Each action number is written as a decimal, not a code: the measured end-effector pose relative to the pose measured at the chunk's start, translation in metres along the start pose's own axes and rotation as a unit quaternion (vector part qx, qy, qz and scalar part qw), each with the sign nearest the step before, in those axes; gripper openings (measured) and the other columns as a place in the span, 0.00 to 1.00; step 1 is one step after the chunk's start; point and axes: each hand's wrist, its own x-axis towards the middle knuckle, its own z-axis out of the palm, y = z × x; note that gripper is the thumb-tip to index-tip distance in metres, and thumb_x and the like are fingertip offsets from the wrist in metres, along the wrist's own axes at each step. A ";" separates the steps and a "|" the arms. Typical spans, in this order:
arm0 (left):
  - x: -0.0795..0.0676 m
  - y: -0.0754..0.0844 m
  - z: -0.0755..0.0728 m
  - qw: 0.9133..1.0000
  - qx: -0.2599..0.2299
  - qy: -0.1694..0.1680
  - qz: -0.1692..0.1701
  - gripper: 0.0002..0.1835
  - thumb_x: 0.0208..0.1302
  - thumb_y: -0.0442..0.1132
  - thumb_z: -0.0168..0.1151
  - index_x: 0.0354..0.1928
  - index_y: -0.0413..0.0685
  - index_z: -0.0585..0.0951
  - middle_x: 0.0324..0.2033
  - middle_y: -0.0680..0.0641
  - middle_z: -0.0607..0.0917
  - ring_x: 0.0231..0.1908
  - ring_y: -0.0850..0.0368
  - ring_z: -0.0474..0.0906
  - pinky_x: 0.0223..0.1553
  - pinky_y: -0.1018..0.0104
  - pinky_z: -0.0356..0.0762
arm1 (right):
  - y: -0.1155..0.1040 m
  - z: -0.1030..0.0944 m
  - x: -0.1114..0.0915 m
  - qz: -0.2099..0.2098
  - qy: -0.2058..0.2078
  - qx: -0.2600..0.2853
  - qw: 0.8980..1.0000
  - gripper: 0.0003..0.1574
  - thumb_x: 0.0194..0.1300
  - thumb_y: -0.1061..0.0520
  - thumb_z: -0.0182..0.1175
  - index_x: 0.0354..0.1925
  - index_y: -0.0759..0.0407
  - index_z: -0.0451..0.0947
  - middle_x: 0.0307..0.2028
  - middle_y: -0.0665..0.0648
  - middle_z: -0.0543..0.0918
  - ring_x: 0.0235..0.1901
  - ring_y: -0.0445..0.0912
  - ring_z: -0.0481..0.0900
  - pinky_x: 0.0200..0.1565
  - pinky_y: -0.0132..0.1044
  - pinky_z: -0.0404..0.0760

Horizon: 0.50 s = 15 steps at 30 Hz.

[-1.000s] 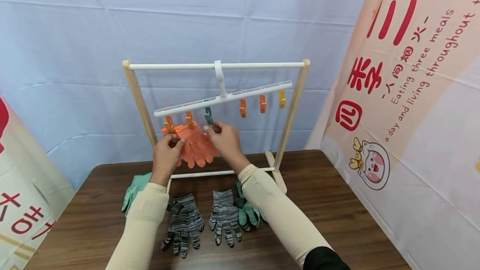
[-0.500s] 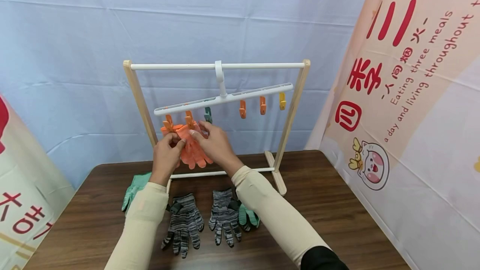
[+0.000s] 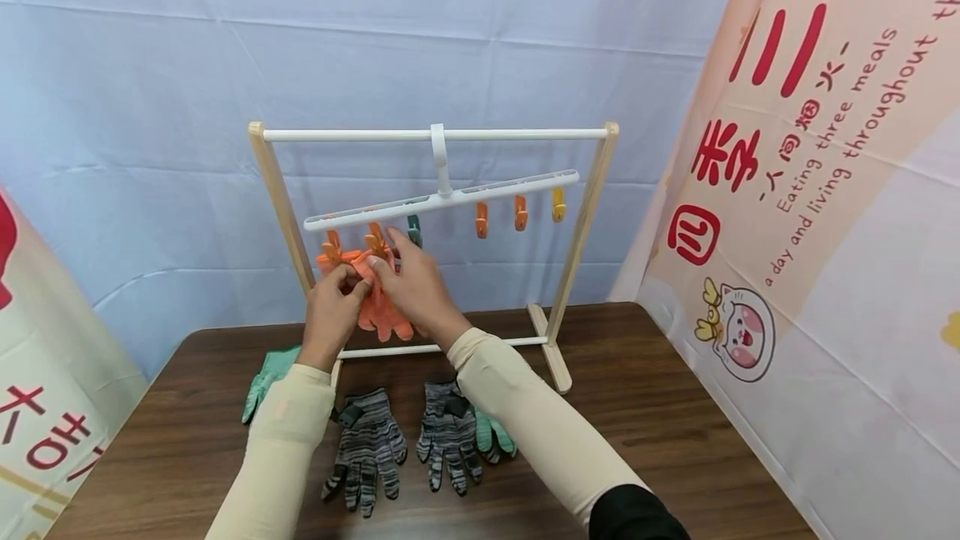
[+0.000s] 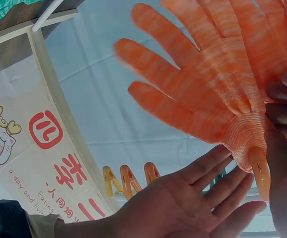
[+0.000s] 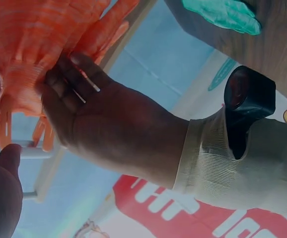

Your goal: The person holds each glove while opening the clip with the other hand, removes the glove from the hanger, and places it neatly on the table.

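Observation:
A pair of orange knit gloves hangs fingers-down by the cuffs from two orange clothespins at the left end of a white hanger. My left hand pinches the glove fabric just below the cuffs. Beside it, my right hand reaches up around the second orange clothespin. Its fingers are fairly straight, with fingertips by the glove cuff and the thumb close to the clothespin. In the right wrist view, the left hand's fingers lie behind the glove.
The hanger tilts, left end low, from a wood-and-white rack. A green clothespin, two more orange ones and a yellow clothespin hang on it. Grey striped gloves and green gloves lie on the brown table.
My right hand has moved left from beside the green clothespin to the second orange one. My left hand has kept its pinch on the orange glove.

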 end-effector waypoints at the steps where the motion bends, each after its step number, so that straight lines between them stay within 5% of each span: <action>1: 0.000 0.000 0.000 1.000 0.000 -0.002 0.001 0.09 0.63 0.47 0.57 0.33 0.49 0.77 0.27 0.48 0.79 0.25 0.53 0.71 0.24 0.61 0.68 | -0.001 0.000 0.000 -0.002 0.002 -0.004 1.000 0.36 0.67 0.41 0.49 0.68 0.47 0.54 0.57 0.52 0.72 0.46 0.42 0.75 0.41 0.37 0.75; 4: -0.001 0.000 -0.001 1.000 -0.002 -0.007 0.005 0.09 0.63 0.47 0.57 0.32 0.49 0.77 0.26 0.47 0.78 0.24 0.53 0.70 0.23 0.61 0.67 | -0.004 0.000 0.001 -0.004 0.006 -0.005 1.000 0.34 0.67 0.40 0.47 0.68 0.46 0.55 0.54 0.52 0.74 0.34 0.44 0.76 0.34 0.39 0.74; 10: -0.001 0.000 -0.001 1.000 0.004 -0.007 0.005 0.09 0.63 0.46 0.58 0.31 0.50 0.77 0.25 0.48 0.77 0.23 0.53 0.70 0.23 0.61 0.67 | -0.006 0.003 0.006 -0.014 0.034 -0.007 0.999 0.29 0.67 0.42 0.49 0.64 0.45 0.62 0.51 0.49 0.76 0.48 0.42 0.74 0.44 0.39 0.74; 15: -0.002 0.001 0.001 1.000 0.001 -0.012 -0.011 0.09 0.63 0.47 0.58 0.32 0.51 0.78 0.26 0.49 0.79 0.25 0.54 0.71 0.25 0.61 0.68 | -0.008 0.005 0.009 -0.007 0.070 0.000 0.998 0.24 0.66 0.45 0.52 0.58 0.51 0.70 0.47 0.51 0.78 0.46 0.42 0.75 0.43 0.38 0.75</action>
